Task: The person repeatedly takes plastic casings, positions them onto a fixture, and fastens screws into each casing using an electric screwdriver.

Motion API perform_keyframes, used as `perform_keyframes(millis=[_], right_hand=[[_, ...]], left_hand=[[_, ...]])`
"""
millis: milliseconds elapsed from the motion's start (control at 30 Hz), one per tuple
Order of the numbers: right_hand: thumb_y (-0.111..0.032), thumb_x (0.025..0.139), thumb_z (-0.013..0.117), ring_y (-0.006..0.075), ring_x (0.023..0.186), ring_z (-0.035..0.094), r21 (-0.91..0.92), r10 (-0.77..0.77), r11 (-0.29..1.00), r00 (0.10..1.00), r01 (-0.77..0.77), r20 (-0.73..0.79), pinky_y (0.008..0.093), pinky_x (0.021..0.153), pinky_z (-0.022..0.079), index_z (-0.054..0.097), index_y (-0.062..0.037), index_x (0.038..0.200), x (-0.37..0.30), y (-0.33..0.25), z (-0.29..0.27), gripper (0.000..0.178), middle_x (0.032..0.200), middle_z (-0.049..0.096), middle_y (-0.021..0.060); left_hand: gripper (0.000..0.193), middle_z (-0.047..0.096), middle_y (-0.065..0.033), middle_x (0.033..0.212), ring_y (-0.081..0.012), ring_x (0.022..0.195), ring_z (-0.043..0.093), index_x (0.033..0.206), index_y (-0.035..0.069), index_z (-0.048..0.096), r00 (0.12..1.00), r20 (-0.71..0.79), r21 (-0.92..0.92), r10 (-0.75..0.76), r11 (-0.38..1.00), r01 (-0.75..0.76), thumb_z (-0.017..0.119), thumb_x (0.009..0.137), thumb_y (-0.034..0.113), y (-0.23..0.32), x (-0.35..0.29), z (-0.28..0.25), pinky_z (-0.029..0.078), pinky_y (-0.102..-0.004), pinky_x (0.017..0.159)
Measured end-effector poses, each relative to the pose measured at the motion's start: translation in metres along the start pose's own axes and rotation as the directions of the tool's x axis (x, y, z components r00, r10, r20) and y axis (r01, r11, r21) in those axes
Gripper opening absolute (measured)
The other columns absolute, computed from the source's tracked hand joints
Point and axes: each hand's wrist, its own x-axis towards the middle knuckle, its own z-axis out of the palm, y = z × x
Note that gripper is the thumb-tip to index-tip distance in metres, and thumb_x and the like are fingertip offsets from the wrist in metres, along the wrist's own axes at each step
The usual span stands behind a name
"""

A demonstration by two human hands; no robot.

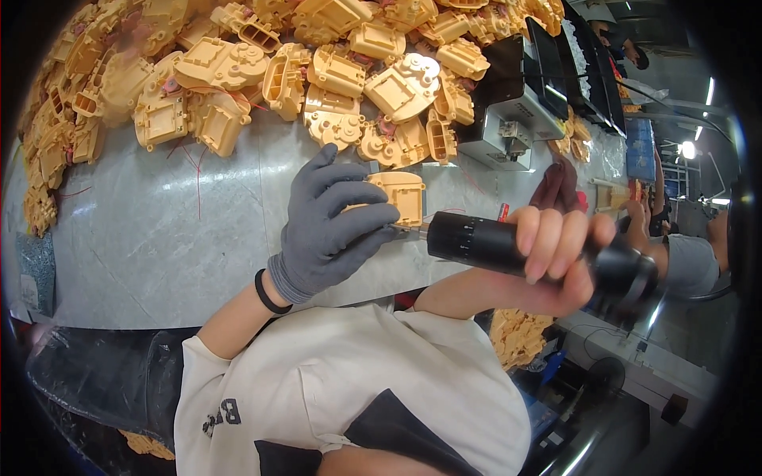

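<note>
My left hand point(333, 222), in a grey knit glove, grips a yellow plastic housing point(401, 194) and holds it against the grey worktop point(159, 254). My bare right hand point(556, 250) is wrapped around a black electric screwdriver point(484, 238) held level. Its metal bit points left and meets the housing just under my gloved fingers.
A large heap of similar yellow housings point(238, 71) with red wires covers the far side of the worktop. A grey machine block point(512, 119) and dark trays point(556, 63) stand at the right. Another person point(683, 262) sits at the right edge. More yellow parts point(520, 337) lie below the bench.
</note>
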Motion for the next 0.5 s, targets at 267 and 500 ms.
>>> perform_keyframes(millis=[267,500], right_hand=[[-0.008,0.08,0.049,0.0182,0.057,0.052,-0.02,0.035,0.999,0.998,-0.034,0.051,0.0342,0.061,0.042,0.037,-0.0068,0.12,0.0035,-0.0025,0.0002,0.042,0.073,0.05,0.0063],[-0.006,0.079,0.055,0.0194,0.056,0.052,-0.157,0.231,0.966,0.961,-0.207,0.15,0.0361,0.063,0.043,0.034,-0.0096,0.118,0.0043,-0.0053,0.001,0.044,0.07,0.05,0.007]], left_hand=[[0.025,0.059,0.0001,0.091,-0.0234,0.097,0.052,0.091,0.017,0.064,1.0,0.006,0.02,0.011,1.0,-0.011,0.074,0.069,0.021,0.0012,0.0037,0.0008,0.03,-0.049,0.103],[0.022,0.055,0.0001,0.087,-0.0231,0.095,0.052,0.082,0.016,0.059,0.995,0.063,0.132,0.075,0.988,-0.083,0.074,0.067,0.023,0.0051,0.0,0.0023,0.037,-0.0497,0.097]])
